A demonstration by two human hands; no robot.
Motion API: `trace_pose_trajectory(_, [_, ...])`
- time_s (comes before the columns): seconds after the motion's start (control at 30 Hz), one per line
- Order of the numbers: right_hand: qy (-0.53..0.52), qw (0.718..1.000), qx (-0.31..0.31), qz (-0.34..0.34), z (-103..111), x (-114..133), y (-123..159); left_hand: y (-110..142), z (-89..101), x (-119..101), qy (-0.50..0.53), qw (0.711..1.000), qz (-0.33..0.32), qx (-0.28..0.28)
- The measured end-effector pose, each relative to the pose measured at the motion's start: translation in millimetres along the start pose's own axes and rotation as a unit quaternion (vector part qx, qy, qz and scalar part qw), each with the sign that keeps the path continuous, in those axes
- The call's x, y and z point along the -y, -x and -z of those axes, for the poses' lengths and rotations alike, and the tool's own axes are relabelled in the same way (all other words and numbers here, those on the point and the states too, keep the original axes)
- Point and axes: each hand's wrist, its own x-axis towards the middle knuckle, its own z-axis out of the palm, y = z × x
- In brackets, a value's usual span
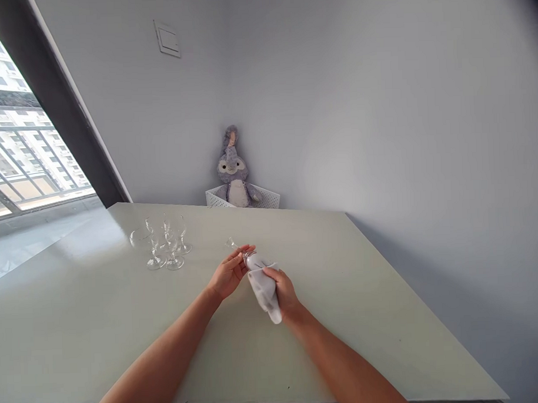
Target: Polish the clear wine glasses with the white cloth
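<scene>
My left hand (231,272) is closed around a clear stemmed glass (230,243), tilted on its side above the table, with its foot pointing away to the upper left. The glass's bowl faces my right hand (284,289), which grips a white cloth (264,288). Part of the cloth is pushed against or into the bowl, and the rest hangs down below my fingers. Most of the bowl is hidden by the cloth and my fingers. To the left, several similar stemmed glasses (174,262) stand upright in a cluster on the table.
The pale table (366,339) spreads beneath both arms. Behind its far edge, a grey plush rabbit (237,191) sits in a white perforated basket (271,199) against the wall. A window with a railing (33,165) is on the left, and a light switch (169,40) is on the wall.
</scene>
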Motion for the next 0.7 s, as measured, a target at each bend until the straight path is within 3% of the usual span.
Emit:
trace_pose_trajectory(0.1, [-0.085, 0.995, 0.016, -0.048, 0, 4, -1, 1, -2.1, -2, -0.01, 1.0, -0.003, 0.019])
trace_pose_trajectory(0.17, [-0.085, 0.995, 0.032, -0.045, -1, 3, 0, 1, -0.6, -3, -0.022, 0.999, 0.011, 0.02])
trace_pose_trajectory(0.23, [-0.002, 0.998, 0.065, -0.005, -1, -1, 2, 1, 2.3, -4, -0.019, 0.999, 0.025, 0.015])
trace_pose_trajectory(0.3, [0.15, 0.983, 0.081, 0.071, 2, -5, 2, 1, 5.5, -5, -0.011, 0.999, 0.037, 0.014])
trace_pose_trajectory(0.37, [0.313, 0.934, 0.072, 0.159, 9, -6, 0, 0, 7.8, -5, -0.018, 0.999, 0.049, 0.009])
trace_pose_trajectory(0.43, [0.449, 0.86, 0.073, 0.23, 17, -6, -4, 0, 8.7, -5, -0.034, 0.997, 0.065, -0.003])
trace_pose_trajectory(0.5, [0.551, 0.783, 0.091, 0.273, 24, -3, -10, -1, 8.0, -4, -0.038, 0.996, 0.075, -0.023])
trace_pose_trajectory(0.57, [0.615, 0.725, 0.095, 0.296, 30, 1, -15, -1, 6.6, -3, -0.023, 0.996, 0.075, -0.044])
trace_pose_trajectory(0.63, [0.648, 0.693, 0.077, 0.307, 34, 5, -18, -2, 6.0, -3, -0.003, 0.996, 0.066, -0.067])
trace_pose_trajectory(0.7, [0.661, 0.684, 0.054, 0.304, 38, 7, -21, -3, 7.6, -5, 0.012, 0.995, 0.053, -0.089])
